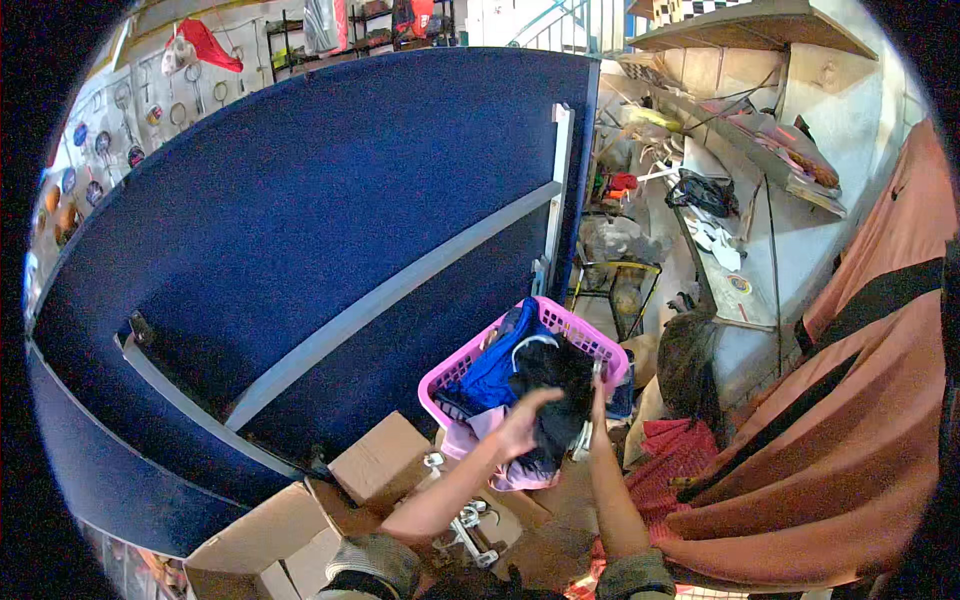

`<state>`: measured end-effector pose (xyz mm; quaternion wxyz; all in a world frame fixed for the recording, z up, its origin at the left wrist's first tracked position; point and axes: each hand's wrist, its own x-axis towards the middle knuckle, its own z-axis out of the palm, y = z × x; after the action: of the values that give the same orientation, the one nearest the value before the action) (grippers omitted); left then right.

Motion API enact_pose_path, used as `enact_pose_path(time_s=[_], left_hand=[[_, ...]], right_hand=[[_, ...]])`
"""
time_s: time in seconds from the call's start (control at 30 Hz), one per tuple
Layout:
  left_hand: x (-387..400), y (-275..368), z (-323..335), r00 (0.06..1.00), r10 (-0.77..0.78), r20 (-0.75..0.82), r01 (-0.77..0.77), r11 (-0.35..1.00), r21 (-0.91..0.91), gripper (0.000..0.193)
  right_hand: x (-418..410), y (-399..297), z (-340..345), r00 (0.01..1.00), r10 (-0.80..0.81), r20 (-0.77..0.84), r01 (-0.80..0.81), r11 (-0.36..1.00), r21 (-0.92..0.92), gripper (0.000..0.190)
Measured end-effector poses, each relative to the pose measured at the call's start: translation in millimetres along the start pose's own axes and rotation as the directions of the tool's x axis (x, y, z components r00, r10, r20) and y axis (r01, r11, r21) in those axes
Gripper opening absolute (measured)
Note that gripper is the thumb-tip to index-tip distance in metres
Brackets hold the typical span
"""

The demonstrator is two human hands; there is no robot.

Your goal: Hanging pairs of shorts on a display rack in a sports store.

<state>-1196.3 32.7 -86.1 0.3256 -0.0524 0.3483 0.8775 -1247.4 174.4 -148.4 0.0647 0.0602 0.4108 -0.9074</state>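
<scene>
A pink plastic laundry basket (525, 307) filled with clothes stands before me, against a dark blue panel. Over its near side my left hand (525, 424) reaches to a black garment (555, 379), fingers spread; whether they grip the cloth is unclear. My right hand (598, 386) is at the basket's right side beside the same black garment, seen edge-on, its fingers partly hidden. A white hanger hook (534, 341) shows above the black cloth. To its left lies a blue garment (484, 375). Light pink cloth (525, 476) hangs at the near rim.
Cardboard boxes (381, 457) stand at the lower left. White metal fittings (474, 525) lie on cardboard between my forearms. The large blue panel (337, 202) fills the left. At right, a person with dark hair (686, 367) is near orange-brown fabric (840, 420) and cluttered shelves (750, 142).
</scene>
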Motion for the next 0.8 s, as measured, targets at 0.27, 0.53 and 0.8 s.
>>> enact_pose_path(time_s=[0.27, 0.53, 0.8], left_hand=[[-20, -85, -36, 0.967, 0.143, 0.213, -0.254, 0.436, 0.863, 0.035], [3, -67, -88, 0.486, 0.860, 0.154, -0.114, -0.112, 0.987, 0.067], [5, -64, -106, 0.764, 0.640, -0.080, -0.189, 0.340, 0.921, 0.042]], right_hand=[[-16, 31, -69, 0.981, 0.194, -0.018, -0.195, 0.977, -0.082, 0.024], [-37, 55, -43, 0.995, -0.076, 0.056, 0.095, 0.825, -0.557, 0.026], [-50, 55, -45, 0.945, -0.328, 0.004, 0.228, 0.648, -0.727, 0.034]])
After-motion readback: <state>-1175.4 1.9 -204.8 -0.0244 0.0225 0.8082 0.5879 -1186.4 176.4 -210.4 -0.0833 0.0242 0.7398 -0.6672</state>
